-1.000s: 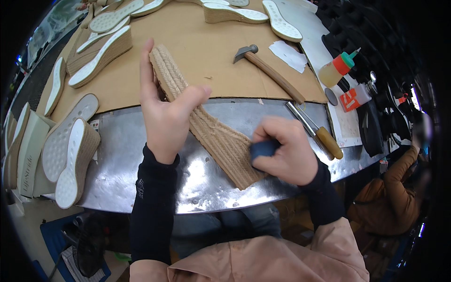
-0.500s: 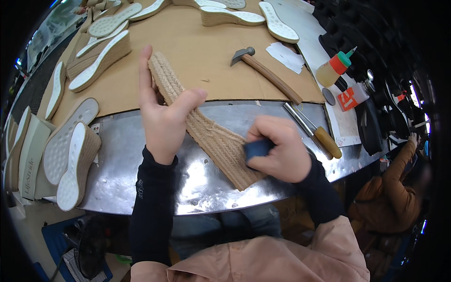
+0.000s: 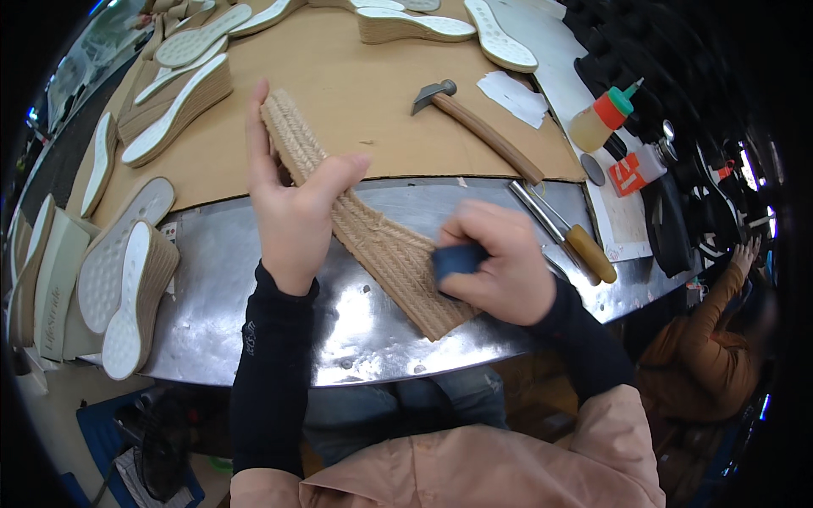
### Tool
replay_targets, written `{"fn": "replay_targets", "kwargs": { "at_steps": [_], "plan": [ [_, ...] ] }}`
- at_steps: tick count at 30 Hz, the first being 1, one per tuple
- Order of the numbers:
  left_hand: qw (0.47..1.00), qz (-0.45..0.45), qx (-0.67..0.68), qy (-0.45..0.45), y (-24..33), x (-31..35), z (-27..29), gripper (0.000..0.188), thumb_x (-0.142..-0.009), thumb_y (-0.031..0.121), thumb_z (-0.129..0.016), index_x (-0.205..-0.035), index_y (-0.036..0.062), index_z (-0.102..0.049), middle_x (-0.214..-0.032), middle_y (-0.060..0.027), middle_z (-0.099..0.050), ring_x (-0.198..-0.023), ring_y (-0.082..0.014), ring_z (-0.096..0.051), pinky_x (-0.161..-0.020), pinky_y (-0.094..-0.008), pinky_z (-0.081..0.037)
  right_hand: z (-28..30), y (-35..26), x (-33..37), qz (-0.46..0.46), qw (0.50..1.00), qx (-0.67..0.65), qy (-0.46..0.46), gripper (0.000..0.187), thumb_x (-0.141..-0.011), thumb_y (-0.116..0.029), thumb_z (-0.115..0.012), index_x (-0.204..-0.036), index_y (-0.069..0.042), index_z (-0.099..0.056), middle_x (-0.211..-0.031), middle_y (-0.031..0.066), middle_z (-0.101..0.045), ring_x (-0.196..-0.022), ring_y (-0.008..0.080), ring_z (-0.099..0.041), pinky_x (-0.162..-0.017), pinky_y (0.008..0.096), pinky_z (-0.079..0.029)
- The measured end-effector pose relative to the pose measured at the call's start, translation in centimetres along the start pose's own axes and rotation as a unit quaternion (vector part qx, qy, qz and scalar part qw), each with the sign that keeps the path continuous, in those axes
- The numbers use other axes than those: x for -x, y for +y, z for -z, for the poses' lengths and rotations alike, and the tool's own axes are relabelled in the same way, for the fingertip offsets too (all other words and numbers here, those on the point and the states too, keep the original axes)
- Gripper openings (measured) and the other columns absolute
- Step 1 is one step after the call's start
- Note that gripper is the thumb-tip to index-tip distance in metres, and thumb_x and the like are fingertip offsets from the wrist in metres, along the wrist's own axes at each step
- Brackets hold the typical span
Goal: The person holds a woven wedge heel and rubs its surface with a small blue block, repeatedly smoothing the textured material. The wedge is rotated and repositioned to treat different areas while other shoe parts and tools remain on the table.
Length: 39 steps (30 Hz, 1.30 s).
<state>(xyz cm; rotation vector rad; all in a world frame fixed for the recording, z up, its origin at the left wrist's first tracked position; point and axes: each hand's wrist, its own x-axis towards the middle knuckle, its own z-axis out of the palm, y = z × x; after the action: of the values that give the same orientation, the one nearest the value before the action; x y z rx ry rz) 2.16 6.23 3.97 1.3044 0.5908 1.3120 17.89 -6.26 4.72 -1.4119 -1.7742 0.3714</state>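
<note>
Head view: left hand [image 3: 292, 207] clenched round jute-wrapped wedge sole [image 3: 364, 222], propped aslant on metal surface [image 3: 212, 296]. Right hand [image 3: 495, 262] fingers pinch dark blue block [image 3: 457, 258] against sole's near end. Rubbing apparently mid-way; far end unworked.
</note>
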Motion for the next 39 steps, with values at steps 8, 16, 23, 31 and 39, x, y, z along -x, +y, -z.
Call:
{"fn": "replay_targets", "kwargs": {
  "at_steps": [8, 16, 23, 31, 39],
  "plan": [
    [1.0, 0.007, -0.009, -0.007, 0.0, 0.1, 0.1, 0.085, -0.07, -0.001, -0.066, -0.144, 0.0018, -0.024, -0.101, -0.0104, -0.053, -0.082, -0.0155, -0.057, -0.071, -0.0272, -0.049, 0.7, 0.3, 0.1, -0.057, 0.995, 0.008, -0.083, 0.025, -0.06, -0.001, -0.07, -0.077, -0.001, -0.051, -0.07, 0.0132, -0.051, -0.065, 0.0324, -0.054, -0.059, 0.0366, -0.044],
    [0.999, 0.009, -0.034, -0.008, 0.2, 0.1, 0.2, 0.087, -0.069, 0.001, -0.067, -0.144, 0.0013, -0.023, -0.103, -0.0098, -0.051, -0.086, -0.0149, -0.055, -0.075, -0.0267, -0.048, 0.5, 0.6, 0.5, -0.042, 0.997, 0.006, -0.058, 0.021, -0.059, 0.001, -0.067, -0.072, -0.002, -0.052, -0.066, 0.0102, -0.05, -0.059, 0.0247, -0.052, -0.055, 0.0302, -0.041],
    [1.0, 0.012, -0.014, 0.009, 0.2, 0.1, 0.0, 0.086, -0.069, 0.0, -0.066, -0.144, 0.0001, -0.022, -0.101, -0.0102, -0.054, -0.083, -0.0159, -0.057, -0.074, -0.0275, -0.049, 0.1, 0.4, -0.3, -0.017, 0.999, 0.003, -0.029, 0.021, -0.058, 0.0, -0.068, -0.072, -0.001, -0.051, -0.065, 0.0096, -0.05, -0.058, 0.0247, -0.052, -0.054, 0.0296, -0.04],
    [1.0, 0.004, -0.022, -0.005, 0.3, 0.3, 0.0, 0.086, -0.069, -0.001, -0.065, -0.144, 0.0014, -0.022, -0.099, -0.0107, -0.055, -0.08, -0.0159, -0.058, -0.072, -0.028, -0.05, 0.8, 0.1, -0.3, -0.03, 0.998, 0.001, -0.061, 0.023, -0.057, 0.0, -0.067, -0.074, -0.001, -0.051, -0.067, 0.0108, -0.05, -0.062, 0.0258, -0.052, -0.057, 0.0303, -0.042],
    [1.0, -0.004, -0.007, -0.013, 0.6, 0.5, -0.2, 0.087, -0.069, -0.003, -0.065, -0.145, 0.0026, -0.022, -0.102, -0.0115, -0.055, -0.083, -0.0167, -0.059, -0.073, -0.0287, -0.05, 0.7, -0.2, 0.1, -0.023, 0.999, 0.032, -0.03, 0.019, -0.059, 0.0, -0.067, -0.072, -0.001, -0.052, -0.065, 0.0109, -0.052, -0.06, 0.0266, -0.054, -0.056, 0.0298, -0.043]
  ]
}}
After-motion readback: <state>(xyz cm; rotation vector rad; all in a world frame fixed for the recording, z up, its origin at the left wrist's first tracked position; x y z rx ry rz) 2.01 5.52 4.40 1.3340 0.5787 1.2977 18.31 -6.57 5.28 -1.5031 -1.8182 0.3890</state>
